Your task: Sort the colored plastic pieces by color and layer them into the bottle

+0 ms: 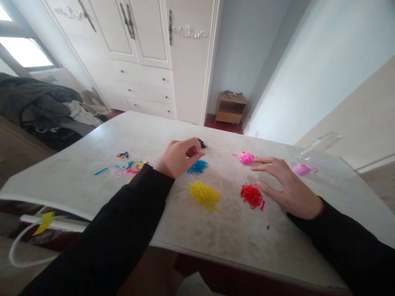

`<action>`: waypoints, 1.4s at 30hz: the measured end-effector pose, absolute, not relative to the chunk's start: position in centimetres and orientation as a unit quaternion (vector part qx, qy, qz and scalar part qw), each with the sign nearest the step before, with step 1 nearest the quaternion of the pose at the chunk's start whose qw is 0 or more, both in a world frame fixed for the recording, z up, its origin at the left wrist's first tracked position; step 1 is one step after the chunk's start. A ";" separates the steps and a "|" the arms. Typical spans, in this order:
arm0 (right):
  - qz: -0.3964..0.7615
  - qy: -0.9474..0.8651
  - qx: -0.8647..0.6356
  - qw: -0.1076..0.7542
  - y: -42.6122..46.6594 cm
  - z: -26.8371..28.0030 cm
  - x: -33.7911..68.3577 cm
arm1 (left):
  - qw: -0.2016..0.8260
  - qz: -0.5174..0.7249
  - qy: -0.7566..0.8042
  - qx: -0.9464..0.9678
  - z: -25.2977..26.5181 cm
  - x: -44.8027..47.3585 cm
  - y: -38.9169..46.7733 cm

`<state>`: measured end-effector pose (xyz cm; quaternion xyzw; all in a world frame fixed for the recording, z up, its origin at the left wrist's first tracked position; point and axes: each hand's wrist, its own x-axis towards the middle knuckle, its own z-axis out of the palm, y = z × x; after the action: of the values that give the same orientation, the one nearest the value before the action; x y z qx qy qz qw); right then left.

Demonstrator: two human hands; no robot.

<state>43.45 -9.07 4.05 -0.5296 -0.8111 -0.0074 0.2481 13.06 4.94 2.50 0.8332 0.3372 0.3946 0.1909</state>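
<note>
My left hand (182,155) is closed in a pinch over a pile of small blue bands (198,166); whatever may be between the fingertips is too small to make out. Just beyond it lies a pile of black bands (202,143), partly covered by the hand. With fingers apart, my right hand (285,187) hovers between a pink pile (246,157) and a red pile (252,196) of the same small bands, its fingertips close to both. Nothing shows in its grasp. A yellow pile (205,196) sits nearer to me, between the two forearms.
Mixed coloured bands (132,167) lie scattered left of my left arm on the white table (216,234). A clear plastic container (321,146) and a pink object (304,169) stand at the right. Behind are a white wardrobe (145,78) and a small wooden cabinet (231,109).
</note>
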 end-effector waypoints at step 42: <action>0.045 -0.821 -0.463 0.332 -7.0 1.6 45.0 | 0.096 0.237 0.608 0.752 1.6 -3.7 7.3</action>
<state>44.96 -6.99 1.63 -0.4626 -0.8209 0.0453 0.3318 -3.69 7.27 1.58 0.7519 0.6077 0.2370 0.0957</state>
